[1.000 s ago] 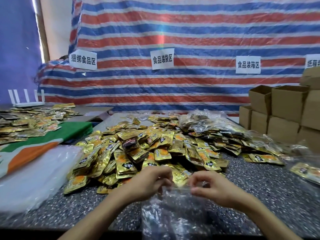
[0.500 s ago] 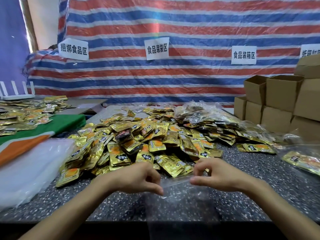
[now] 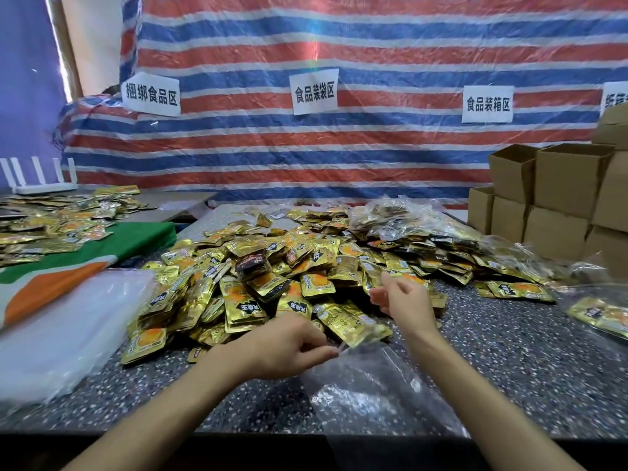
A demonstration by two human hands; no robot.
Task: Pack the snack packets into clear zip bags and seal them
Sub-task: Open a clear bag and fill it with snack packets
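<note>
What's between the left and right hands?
Head view: gold snack packets lie between the right hand and the left hand, which pinches the clear zip bag.

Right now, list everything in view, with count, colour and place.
snack packets: a large loose pile, gold, table centre
more packets: a spread, gold, left table
clear zip bag: one, transparent, table's front edge
filled bags: a heap, clear, behind the pile, right
empty bags: a stack, milky, front left
cardboard boxes: several, brown, far right
signs: four, white, on striped tarp
router: one, white, far left
table: one, dark speckled
left hand: pinches the zip bag's mouth
right hand: open, empty, over the pile's near edge
</note>
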